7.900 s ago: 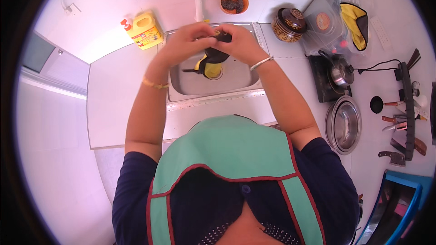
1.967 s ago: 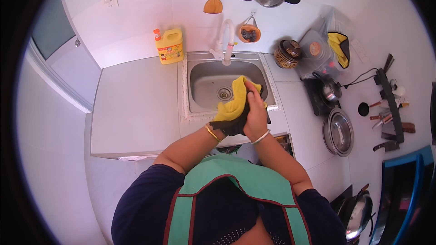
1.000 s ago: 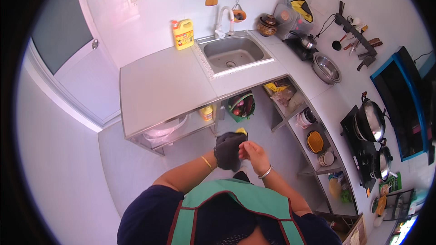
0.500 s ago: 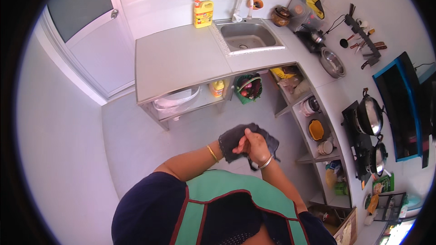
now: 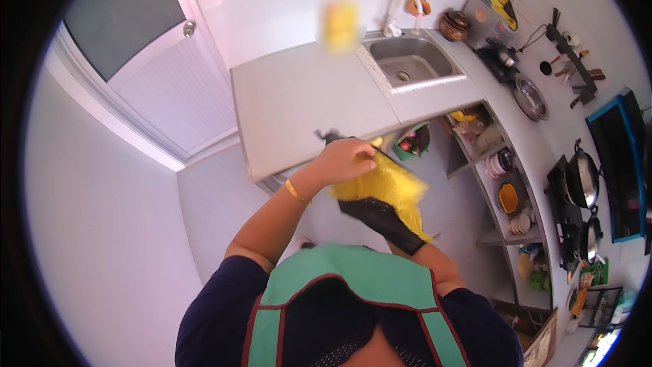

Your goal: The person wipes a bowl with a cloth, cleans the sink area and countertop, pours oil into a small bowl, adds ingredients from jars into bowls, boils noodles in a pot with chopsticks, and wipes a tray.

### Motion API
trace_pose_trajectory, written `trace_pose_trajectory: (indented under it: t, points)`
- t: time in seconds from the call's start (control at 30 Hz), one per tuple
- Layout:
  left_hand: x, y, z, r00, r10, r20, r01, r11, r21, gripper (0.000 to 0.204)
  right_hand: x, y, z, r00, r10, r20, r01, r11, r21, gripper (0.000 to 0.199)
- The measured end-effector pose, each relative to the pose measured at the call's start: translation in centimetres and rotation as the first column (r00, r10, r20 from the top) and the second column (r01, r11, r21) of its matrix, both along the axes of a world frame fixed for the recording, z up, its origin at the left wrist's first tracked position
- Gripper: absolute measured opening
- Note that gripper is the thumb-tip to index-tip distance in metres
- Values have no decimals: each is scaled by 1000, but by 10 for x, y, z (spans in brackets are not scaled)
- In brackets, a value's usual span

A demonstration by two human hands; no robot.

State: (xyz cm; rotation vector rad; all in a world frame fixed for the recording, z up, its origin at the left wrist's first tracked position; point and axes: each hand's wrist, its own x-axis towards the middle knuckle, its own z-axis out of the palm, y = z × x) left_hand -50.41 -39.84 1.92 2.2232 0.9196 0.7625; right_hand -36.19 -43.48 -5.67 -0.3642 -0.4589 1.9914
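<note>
Now, our left hand (image 5: pixel 352 160) holds up one end of a yellow and black cloth (image 5: pixel 388 187).

In the head view, our fingers curl closed around the cloth's far, upper-left end, and a dark tip pokes out past them. The cloth slants from there down to the lower right, its long axis running toward our right forearm (image 5: pixel 438 261), where the near black part seems to cover the wrist. That cloth hides our right hand, so we cannot tell how its fingers stand or what they grip. The counter (image 5: pixel 299 95) lies just beyond our left hand.
</note>
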Motion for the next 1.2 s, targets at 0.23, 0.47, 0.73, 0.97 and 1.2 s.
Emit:
trace_pose_trajectory:
  t: [0.23,0.47,0.73,0.97,1.2]
  points:
    - [-110,48,26,932,300,201,-339,920,199,28,-128,100,21,998,-25,-51,28,998,48,42]
    - [-190,92,6,80,674,734,565,576,-591,44,-242,162,23,995,-67,-80,74,994,86,42]
    - [-364,164,-29,920,208,331,-264,956,132,38,-411,226,15,971,-201,-131,215,971,104,42]
    - [-457,241,-15,922,24,386,-51,997,60,35,-492,289,18,915,-375,-148,389,918,75,42]
    - [-480,322,-6,964,23,266,16,990,-143,34,-513,376,7,819,-538,-200,560,826,70,42]
